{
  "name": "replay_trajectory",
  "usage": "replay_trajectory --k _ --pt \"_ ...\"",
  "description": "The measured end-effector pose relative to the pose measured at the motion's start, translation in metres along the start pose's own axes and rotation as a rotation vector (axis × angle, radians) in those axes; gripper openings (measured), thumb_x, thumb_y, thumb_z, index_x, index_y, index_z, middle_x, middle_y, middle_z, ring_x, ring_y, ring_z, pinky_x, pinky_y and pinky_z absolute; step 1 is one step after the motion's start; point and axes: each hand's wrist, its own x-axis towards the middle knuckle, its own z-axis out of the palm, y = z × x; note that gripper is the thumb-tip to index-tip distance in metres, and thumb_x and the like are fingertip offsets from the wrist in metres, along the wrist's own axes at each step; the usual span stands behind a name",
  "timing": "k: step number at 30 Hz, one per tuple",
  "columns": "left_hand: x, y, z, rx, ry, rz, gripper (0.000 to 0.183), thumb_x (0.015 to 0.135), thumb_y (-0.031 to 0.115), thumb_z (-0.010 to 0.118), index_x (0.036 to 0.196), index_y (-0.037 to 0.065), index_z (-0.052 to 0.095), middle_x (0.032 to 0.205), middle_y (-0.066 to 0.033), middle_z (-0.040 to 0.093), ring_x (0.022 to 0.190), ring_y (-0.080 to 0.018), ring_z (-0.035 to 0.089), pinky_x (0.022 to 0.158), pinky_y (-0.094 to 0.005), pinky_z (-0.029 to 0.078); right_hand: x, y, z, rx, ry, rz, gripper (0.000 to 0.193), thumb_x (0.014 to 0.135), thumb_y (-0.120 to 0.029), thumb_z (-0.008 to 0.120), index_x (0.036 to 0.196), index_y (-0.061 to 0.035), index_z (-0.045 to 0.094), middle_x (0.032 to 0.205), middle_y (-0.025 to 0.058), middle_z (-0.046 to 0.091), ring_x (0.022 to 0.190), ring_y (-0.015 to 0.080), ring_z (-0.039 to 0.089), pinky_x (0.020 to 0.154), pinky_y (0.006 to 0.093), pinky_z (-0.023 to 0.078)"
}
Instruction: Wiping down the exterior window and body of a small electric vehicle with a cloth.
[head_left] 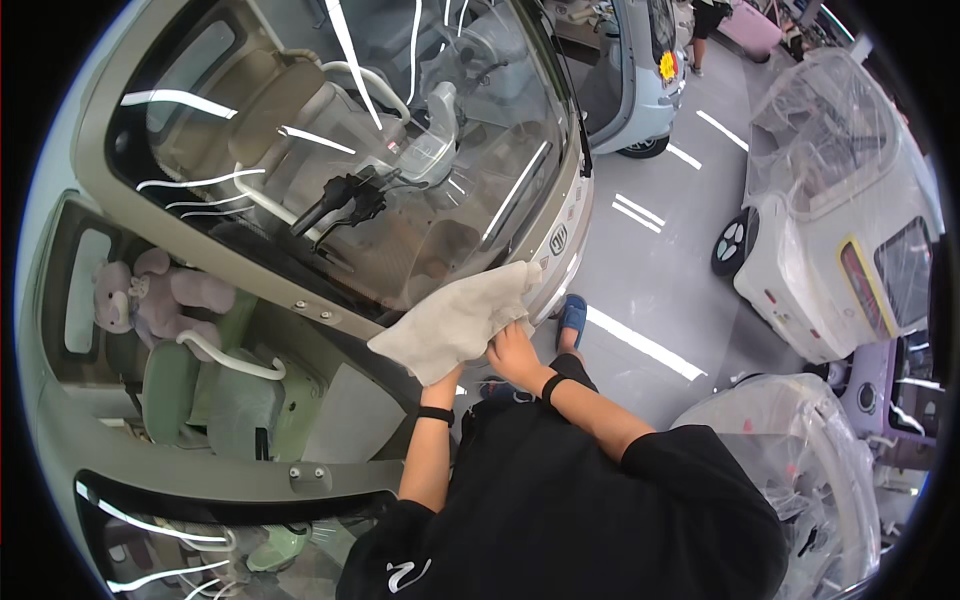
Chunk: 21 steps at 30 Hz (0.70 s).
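A beige cloth [455,318] is spread out in front of me, close to the lower edge of the windshield [420,265] of a small enclosed vehicle. My right hand [515,357] has its fingers closed on the cloth's near edge, at the right. Beneath the cloth's near left part is my left hand [446,382]; its fingers are hidden by the fabric. A black band circles each wrist. Through the glass I see black handlebars [345,205] and a brown seat [285,110].
To the left, an open side shows a green seat [178,392] and a plush bear [185,290]. Plastic-wrapped white vehicles [800,270] stand at the right, a light blue vehicle [640,95] at the far side. Grey glossy floor [640,260] lies between them.
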Motion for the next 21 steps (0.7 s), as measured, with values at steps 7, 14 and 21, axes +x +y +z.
replay_trajectory --k 7,14,21 --pt "-0.011 0.009 -0.001 0.121 -0.049 -0.014 0.050 0.095 0.038 0.061 0.138 0.013 0.060 0.136 -0.0145 0.062 0.128 -0.0353 0.058 0.107 -0.0488 0.047 -0.010 0.000 0.002 -0.107 -0.020 0.151 0.049 0.086 -0.021 0.065 0.126 0.0070 0.057 0.122 0.0266 0.055 0.115 0.0459 0.052 0.099 0.0537 0.043" --pt "-0.015 0.008 0.014 -0.106 -0.300 -0.143 0.053 0.095 0.044 0.058 0.139 0.013 0.059 0.138 -0.0152 0.063 0.128 -0.0392 0.057 0.110 -0.0486 0.043 -0.006 0.017 -0.001 -0.010 -0.085 0.217 0.047 0.086 -0.019 0.064 0.126 0.0062 0.057 0.123 0.0275 0.057 0.115 0.0465 0.053 0.099 0.0541 0.044" --pt "0.003 0.030 0.013 -0.161 -0.345 -0.230 0.051 0.096 0.044 0.060 0.136 0.013 0.063 0.138 -0.0142 0.063 0.131 -0.0372 0.054 0.111 -0.0473 0.041 -0.004 0.047 -0.016 -0.081 -0.275 0.229 0.038 0.090 -0.023 0.062 0.116 0.0043 0.065 0.117 0.0228 0.061 0.115 0.0414 0.055 0.100 0.0497 0.043"
